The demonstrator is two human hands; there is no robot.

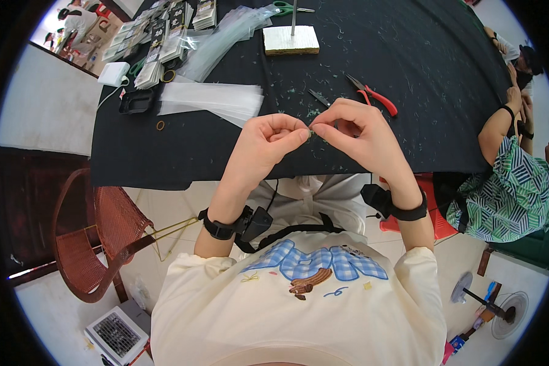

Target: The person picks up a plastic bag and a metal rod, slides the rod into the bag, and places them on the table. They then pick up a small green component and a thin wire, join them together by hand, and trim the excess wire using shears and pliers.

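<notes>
Over the near part of the black-covered table, my left hand (263, 140) and my right hand (363, 131) meet fingertip to fingertip. Each is closed in a pinch. Between them is a tiny greenish piece (311, 132), mostly hidden by the fingers and too small to name. Just beyond my right hand lie red-handled pliers (381, 102), their jaws pointing away to the left. The dark pointed tip of another tool (318, 97) shows beside that hand, its rest hidden. Fine green scraps (314, 113) are scattered around.
Clear plastic sleeves (210, 100) fan out at left, near a black tray (136, 102), a small ring (160, 125) and a white box with a cable (113, 74). Farther back are packaged cards (158, 46), a block with an upright rod (291, 41) and green-handled scissors (282, 8). Another person (500, 183) sits right.
</notes>
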